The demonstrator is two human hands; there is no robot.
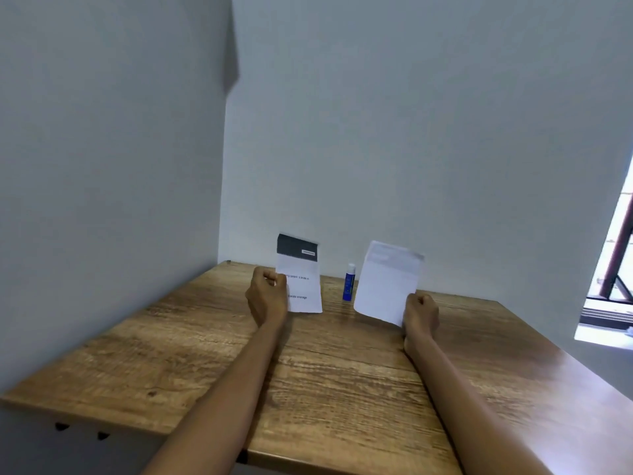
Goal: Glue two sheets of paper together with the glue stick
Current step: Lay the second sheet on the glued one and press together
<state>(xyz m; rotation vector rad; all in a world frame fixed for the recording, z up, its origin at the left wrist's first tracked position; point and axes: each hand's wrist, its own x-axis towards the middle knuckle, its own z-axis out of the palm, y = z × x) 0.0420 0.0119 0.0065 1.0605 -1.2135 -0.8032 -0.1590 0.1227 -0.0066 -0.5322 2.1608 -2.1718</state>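
My left hand (267, 296) grips the left edge of a white printed sheet (301, 279) with a dark band across its top, held upright above the wooden table (342, 371). Over on the right, my right hand (420, 315) pinches the lower right corner of a second sheet (387, 282). That sheet is white, faintly printed, slightly blurred and also raised off the table. Between the two sheets a blue glue stick (349, 282) with a white cap stands upright near the back wall. Neither hand touches it.
The table sits in a corner, with grey walls close on the left and behind. Its left and front edges are in view. A bright window or doorway opening (613, 269) lies to the right, past the table's right side.
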